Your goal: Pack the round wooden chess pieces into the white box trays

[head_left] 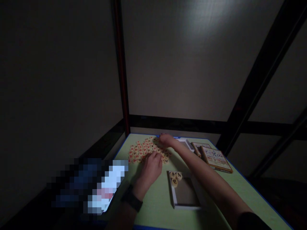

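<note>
Many round Chinese chess pieces (140,150) with red or black characters lie spread over the far left of the green tabletop. My left hand (153,164), wearing a dark watch, rests at the near side of this spread with its fingers curled together. What those fingers hold, if anything, is hidden. Reaching across, my right hand (166,140) is at the far edge of the pieces, fingers bent down; their tips and anything in them cannot be made out. Closer to me, a shallow box tray (174,191) has three black-lettered chess pieces (174,182) in its far left corner.
To the right lie flat printed boxes (216,158), one overlapping another. A second pale tray (188,144) sits behind my right forearm. A phone-like bright screen (107,187), pixelated, is at the left edge of the table (153,204). Walls rise behind and left.
</note>
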Action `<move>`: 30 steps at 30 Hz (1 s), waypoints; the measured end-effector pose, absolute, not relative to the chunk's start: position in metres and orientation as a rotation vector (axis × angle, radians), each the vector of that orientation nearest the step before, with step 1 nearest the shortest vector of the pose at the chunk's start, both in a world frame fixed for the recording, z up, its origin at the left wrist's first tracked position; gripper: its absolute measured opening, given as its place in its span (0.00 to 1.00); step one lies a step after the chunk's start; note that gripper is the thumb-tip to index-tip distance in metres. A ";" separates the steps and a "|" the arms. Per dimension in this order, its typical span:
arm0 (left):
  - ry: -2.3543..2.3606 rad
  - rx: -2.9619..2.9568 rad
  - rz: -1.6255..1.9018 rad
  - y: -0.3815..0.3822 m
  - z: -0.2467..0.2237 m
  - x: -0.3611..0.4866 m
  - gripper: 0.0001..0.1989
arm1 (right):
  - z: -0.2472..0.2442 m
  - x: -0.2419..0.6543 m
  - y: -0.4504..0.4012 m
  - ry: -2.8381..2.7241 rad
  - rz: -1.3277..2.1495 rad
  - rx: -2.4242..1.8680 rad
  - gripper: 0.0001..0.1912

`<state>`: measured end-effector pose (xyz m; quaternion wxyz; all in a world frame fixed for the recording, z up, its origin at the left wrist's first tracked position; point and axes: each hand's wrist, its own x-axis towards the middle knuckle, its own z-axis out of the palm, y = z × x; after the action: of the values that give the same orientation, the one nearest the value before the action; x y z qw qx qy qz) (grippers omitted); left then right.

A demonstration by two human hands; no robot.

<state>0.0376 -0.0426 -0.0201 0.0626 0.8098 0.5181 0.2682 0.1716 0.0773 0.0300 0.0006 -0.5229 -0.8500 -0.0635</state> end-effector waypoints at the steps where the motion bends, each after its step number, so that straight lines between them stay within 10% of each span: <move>1: 1.574 2.376 0.901 -0.039 -0.022 0.037 0.13 | 0.032 0.176 0.067 -2.656 -0.224 -1.629 0.12; 6: 1.340 1.754 1.310 -0.025 -0.027 0.039 0.07 | 0.028 0.206 0.001 -2.530 -0.275 -1.443 0.10; 13: 0.444 0.964 0.982 -0.037 -0.014 0.062 0.16 | 0.007 0.234 -0.064 -2.297 -0.254 -1.238 0.08; 30: 0.507 0.958 0.937 -0.024 -0.023 0.081 0.24 | -0.023 0.242 -0.076 -1.843 -0.188 -0.883 0.12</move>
<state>0.0813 -0.0241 -0.0225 0.7543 0.4392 0.2322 0.4293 0.2420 -0.0759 -0.0228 0.5181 -0.3679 -0.7682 -0.0784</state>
